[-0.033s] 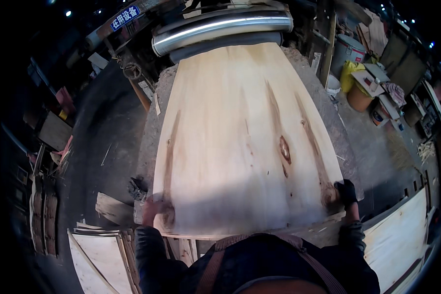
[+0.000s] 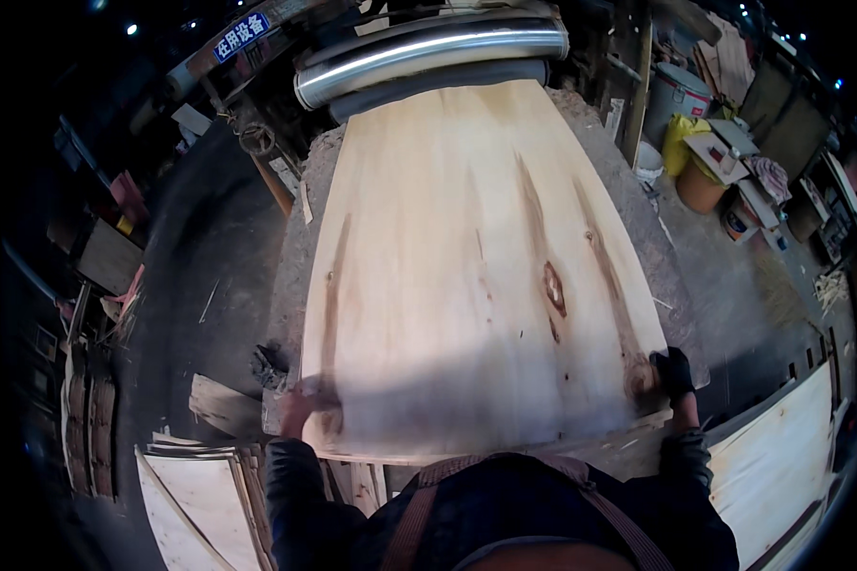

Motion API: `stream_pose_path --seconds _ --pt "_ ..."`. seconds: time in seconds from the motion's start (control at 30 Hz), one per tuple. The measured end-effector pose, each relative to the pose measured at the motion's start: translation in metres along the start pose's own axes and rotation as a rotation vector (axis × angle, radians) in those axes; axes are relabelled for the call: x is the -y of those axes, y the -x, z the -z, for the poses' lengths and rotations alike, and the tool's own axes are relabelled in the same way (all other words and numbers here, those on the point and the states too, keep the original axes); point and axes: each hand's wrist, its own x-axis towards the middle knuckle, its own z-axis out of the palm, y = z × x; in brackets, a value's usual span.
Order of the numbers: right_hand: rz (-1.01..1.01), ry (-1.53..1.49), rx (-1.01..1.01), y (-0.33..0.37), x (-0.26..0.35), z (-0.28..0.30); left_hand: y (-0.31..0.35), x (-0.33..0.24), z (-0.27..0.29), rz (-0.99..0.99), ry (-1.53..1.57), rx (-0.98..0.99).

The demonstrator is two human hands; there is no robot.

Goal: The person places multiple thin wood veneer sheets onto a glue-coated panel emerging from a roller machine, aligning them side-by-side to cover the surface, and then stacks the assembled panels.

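- Lying lengthwise in front of the person, the big pale wood sheet fills the middle of the view, on a rough grey bed!
- Up at the far end, its edge runs right to the dark roller, with the shiny metal roller just above; whether they touch, I can't tell.
- Over to the left hand: bare, a little blurred, right at the near left corner. Spread or pinching? Too smeared to call!
- And the right hand, dark-gloved, is on the opposite edge, fingertips reaching onto the top face; the underside is hidden, so I can't tell whether they pinch it.
- Look at that grain: brown streaks run lengthwise, and a dark oval knot sits right of centre.
- Just beside the left hand, a dark crumpled item rests on the bed.
- Down at lower left, a stack of sheets; at lower right, another pale sheet.
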Motion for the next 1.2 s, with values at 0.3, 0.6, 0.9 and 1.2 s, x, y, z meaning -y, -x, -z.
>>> stream_pose_path --seconds 0.3,0.6,0.9,1.2 --pt "0.183 -0.114 -0.399 0.037 -0.003 -0.01 0.033 -0.046 0.017 0.231 0.085 0.204" --pt "0.001 -1.238 0.319 0.196 0.148 -0.105 -0.001 0.052 -0.014 0.136 0.726 0.095" --pt "-0.361 -1.301 0.846 0.281 0.226 -0.199 0.043 -0.021 0.072 0.094 1.421 0.389" --pt "-0.453 -1.259 0.962 0.27 0.188 -0.224 0.056 -0.021 0.113 0.015 1.577 0.399"
